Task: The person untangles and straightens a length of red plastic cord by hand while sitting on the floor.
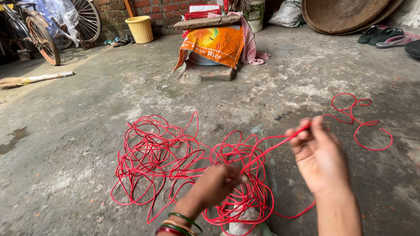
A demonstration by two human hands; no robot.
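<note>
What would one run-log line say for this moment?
left hand: grip on red cord at tangle | right hand: pinches taut strand | cord: loose loops on concrete floor

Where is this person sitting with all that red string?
Probably a yard or open shed beside a house: a rough concrete floor, a brick wall, a parked bicycle, and sandals left by the wall.

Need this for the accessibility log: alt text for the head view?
Two bare hands pull a strand from a tangled red cord on a concrete floor: the right hand pinches it taut, the left hand, bangles at the wrist, grips it near the tangle. Behind stand a yellow bucket and a bicycle.
</note>
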